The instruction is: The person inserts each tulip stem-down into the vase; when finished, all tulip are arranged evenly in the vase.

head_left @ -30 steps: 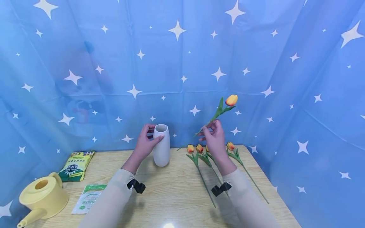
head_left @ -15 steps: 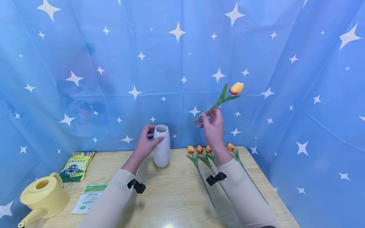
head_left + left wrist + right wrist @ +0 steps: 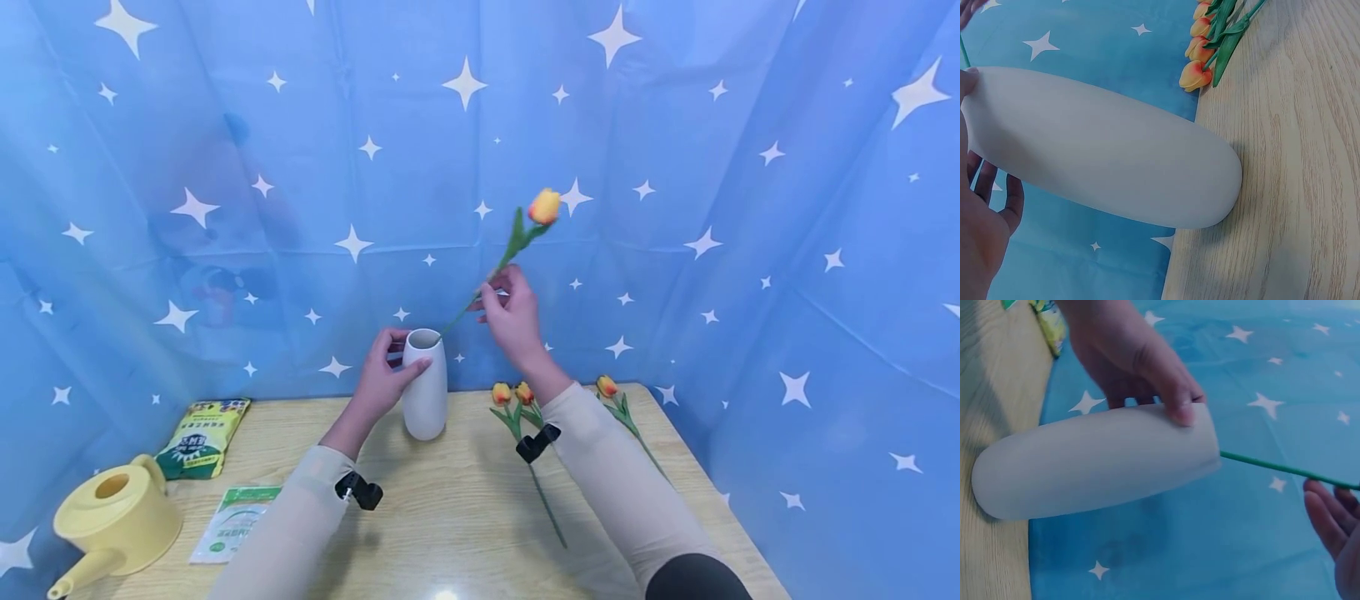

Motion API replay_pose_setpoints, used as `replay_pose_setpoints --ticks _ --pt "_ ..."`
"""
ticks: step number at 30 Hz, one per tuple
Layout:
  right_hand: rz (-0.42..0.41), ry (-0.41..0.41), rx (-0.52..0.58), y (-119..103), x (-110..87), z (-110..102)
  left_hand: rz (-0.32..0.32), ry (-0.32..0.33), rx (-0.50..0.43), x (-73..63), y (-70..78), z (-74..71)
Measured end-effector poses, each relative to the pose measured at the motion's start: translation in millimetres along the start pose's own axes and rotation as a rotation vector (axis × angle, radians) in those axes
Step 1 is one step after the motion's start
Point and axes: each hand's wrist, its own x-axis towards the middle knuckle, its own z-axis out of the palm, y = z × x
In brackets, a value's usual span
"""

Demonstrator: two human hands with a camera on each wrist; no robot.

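A white vase point(image 3: 426, 400) stands upright on the wooden table, its mouth facing up. My left hand point(image 3: 384, 375) grips it near the rim, thumb on the front and fingers behind. In the left wrist view the vase point(image 3: 1104, 144) fills the middle. My right hand point(image 3: 513, 312) pinches the stem of a yellow-orange artificial tulip point(image 3: 544, 207), which leans up to the right. The lower end of its green stem point(image 3: 1285, 468) reaches the vase's mouth in the right wrist view; the tip is hidden there.
More tulips point(image 3: 501, 393) lie on the table point(image 3: 450, 517) at right, partly under the right sleeve. At left are a yellow watering can point(image 3: 116, 521), a green-yellow packet point(image 3: 202, 437) and a white-green packet point(image 3: 234, 523). A blue star-patterned curtain point(image 3: 300, 125) hangs behind.
My right hand has lifted the tulip and carried it left, bringing its stem end from the air to the vase's mouth. My left hand and the vase have stayed in place.
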Motion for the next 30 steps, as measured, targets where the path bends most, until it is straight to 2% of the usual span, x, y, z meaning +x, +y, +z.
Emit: replay_pose_setpoints --ticks 6,15,24,30 --pt "0.012 -0.122 -0.085 9 6.5 17 0.001 -0.003 -0.007 0.8 -1.1 0.1" --pt "0.005 -0.181 -0.184 29 11.0 34 0.006 -0.005 -0.003 1.8 -1.3 -0.2" --pt "0.021 -0.257 -0.314 36 7.4 50 0.01 0.011 -0.033 3.2 -2.5 1.5" --pt "0.039 -0.286 -0.328 48 2.5 57 0.007 0.007 -0.025 3.1 -3.4 0.4"
